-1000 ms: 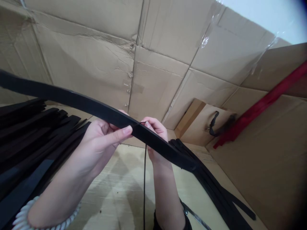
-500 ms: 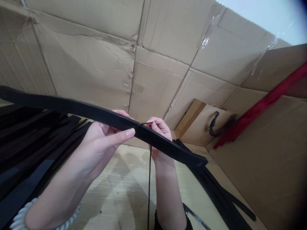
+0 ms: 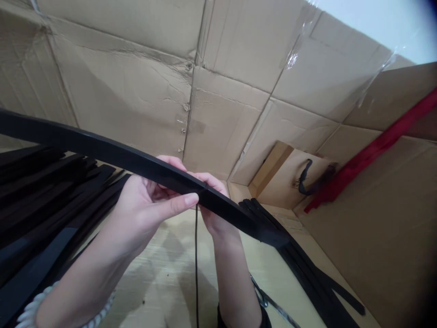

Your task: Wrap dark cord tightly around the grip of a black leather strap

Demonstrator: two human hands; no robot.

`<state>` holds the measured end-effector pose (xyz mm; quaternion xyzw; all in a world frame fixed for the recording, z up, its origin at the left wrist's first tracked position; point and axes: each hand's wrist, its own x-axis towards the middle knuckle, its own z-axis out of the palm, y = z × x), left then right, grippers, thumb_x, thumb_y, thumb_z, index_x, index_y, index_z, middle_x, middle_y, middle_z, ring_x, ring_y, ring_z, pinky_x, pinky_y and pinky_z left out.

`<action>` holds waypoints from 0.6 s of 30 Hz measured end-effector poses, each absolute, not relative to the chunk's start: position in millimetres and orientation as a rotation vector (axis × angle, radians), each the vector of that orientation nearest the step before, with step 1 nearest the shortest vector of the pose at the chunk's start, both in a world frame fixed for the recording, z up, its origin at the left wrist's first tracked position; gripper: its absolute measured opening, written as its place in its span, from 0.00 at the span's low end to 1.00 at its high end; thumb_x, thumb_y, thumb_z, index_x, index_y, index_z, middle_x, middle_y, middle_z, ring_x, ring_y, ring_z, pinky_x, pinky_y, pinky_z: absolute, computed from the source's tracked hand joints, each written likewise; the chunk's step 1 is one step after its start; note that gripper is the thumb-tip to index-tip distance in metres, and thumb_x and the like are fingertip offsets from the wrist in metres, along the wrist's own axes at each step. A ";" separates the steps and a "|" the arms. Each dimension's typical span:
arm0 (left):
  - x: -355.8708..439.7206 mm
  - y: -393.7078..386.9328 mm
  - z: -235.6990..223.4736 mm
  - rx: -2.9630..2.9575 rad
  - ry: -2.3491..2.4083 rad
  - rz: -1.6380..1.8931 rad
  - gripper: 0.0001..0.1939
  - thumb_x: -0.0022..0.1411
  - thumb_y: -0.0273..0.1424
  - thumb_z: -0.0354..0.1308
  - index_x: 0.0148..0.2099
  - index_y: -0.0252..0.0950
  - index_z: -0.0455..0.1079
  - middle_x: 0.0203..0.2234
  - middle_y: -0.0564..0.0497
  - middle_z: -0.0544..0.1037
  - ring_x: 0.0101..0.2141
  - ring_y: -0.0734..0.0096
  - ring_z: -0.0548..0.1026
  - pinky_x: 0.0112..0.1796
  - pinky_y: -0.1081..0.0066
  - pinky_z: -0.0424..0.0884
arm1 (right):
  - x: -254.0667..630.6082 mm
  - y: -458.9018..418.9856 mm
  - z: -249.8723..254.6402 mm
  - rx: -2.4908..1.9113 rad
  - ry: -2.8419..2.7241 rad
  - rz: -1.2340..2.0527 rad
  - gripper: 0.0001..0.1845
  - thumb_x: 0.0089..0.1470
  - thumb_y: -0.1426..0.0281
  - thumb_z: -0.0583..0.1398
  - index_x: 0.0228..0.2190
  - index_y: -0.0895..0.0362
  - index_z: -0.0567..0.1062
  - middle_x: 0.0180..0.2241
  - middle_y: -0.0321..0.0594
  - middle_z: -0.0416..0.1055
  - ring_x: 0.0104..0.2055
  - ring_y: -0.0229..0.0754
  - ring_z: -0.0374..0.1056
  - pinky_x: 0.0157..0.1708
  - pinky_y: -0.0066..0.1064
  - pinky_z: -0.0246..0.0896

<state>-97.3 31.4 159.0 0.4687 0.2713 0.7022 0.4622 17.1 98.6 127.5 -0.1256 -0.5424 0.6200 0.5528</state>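
A long, slightly curved black bar (image 3: 102, 148) slants across the view in the air, its left end out of frame. My left hand (image 3: 145, 200) is closed around its middle, with the thumb pressed along the near side. A thin dark cord (image 3: 196, 269) crosses the bar just beyond that thumb, and a length of it hangs straight down. Behind the bar, close to the left fingers, is my right hand (image 3: 216, 223). Its fingers are bent around the far side at the cord, with their tips hidden.
Black strips (image 3: 44, 196) are piled at left, and more long black strips (image 3: 307, 273) lie at right. A metal tool (image 3: 264, 298) is partly behind my right forearm. Cardboard (image 3: 232, 123) forms the back. A brown paper bag (image 3: 283, 177) and a red strip (image 3: 375, 146) are at right.
My right hand has moved left and behind the bar, drawing the cord over its far edge. The hanging cord has shifted left. The bar has slid somewhat, its left end leaving the frame.
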 end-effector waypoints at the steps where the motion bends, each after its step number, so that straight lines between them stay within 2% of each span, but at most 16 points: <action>1: -98.8 32.6 158.2 1.164 0.678 1.724 0.16 0.45 0.20 0.69 0.34 0.39 0.71 0.25 0.60 0.74 0.29 0.80 0.74 0.34 0.84 0.74 | 15.6 98.1 127.0 -0.310 -1.284 1.480 0.06 0.44 0.64 0.66 0.26 0.52 0.78 0.25 0.32 0.72 0.26 0.34 0.66 0.27 0.25 0.62; 4: -103.0 35.5 156.4 1.190 0.728 1.728 0.17 0.46 0.21 0.69 0.37 0.38 0.68 0.27 0.57 0.76 0.29 0.76 0.75 0.33 0.80 0.75 | 14.0 96.7 125.0 -0.323 -1.322 1.480 0.05 0.45 0.65 0.65 0.28 0.52 0.78 0.25 0.33 0.71 0.23 0.33 0.63 0.23 0.25 0.59; 8: -103.9 36.4 156.9 1.222 0.739 1.769 0.18 0.46 0.21 0.69 0.38 0.37 0.67 0.27 0.56 0.77 0.27 0.73 0.76 0.30 0.76 0.77 | 11.9 93.5 123.5 -0.337 -1.371 1.423 0.02 0.48 0.68 0.63 0.28 0.53 0.76 0.22 0.31 0.69 0.23 0.32 0.62 0.25 0.25 0.58; 12: -103.0 38.5 158.3 1.183 0.676 1.864 0.17 0.46 0.18 0.68 0.36 0.37 0.66 0.24 0.58 0.76 0.22 0.76 0.74 0.25 0.78 0.75 | -0.9 83.6 126.8 -0.456 -1.289 1.391 0.09 0.50 0.67 0.61 0.21 0.57 0.71 0.18 0.31 0.64 0.22 0.31 0.59 0.25 0.25 0.57; 14: -104.3 41.2 158.0 1.159 0.659 1.904 0.18 0.47 0.18 0.67 0.37 0.37 0.66 0.22 0.59 0.75 0.19 0.76 0.72 0.20 0.78 0.73 | -8.6 76.4 129.3 -0.493 -1.253 1.419 0.10 0.51 0.65 0.59 0.22 0.57 0.70 0.17 0.31 0.63 0.20 0.31 0.58 0.24 0.25 0.56; 16: -106.5 45.2 156.8 1.121 0.671 1.966 0.18 0.46 0.17 0.67 0.37 0.37 0.66 0.22 0.59 0.75 0.20 0.77 0.73 0.21 0.79 0.72 | -13.9 68.8 131.2 -0.542 -1.283 1.443 0.10 0.53 0.63 0.56 0.26 0.57 0.68 0.15 0.29 0.62 0.18 0.32 0.56 0.22 0.24 0.54; 18: -108.5 50.0 154.6 1.070 0.688 2.051 0.19 0.44 0.16 0.68 0.36 0.36 0.66 0.23 0.59 0.75 0.23 0.79 0.74 0.25 0.82 0.73 | -15.7 61.7 132.4 -0.637 -1.388 1.409 0.10 0.56 0.63 0.53 0.27 0.55 0.65 0.14 0.27 0.58 0.17 0.32 0.53 0.19 0.24 0.49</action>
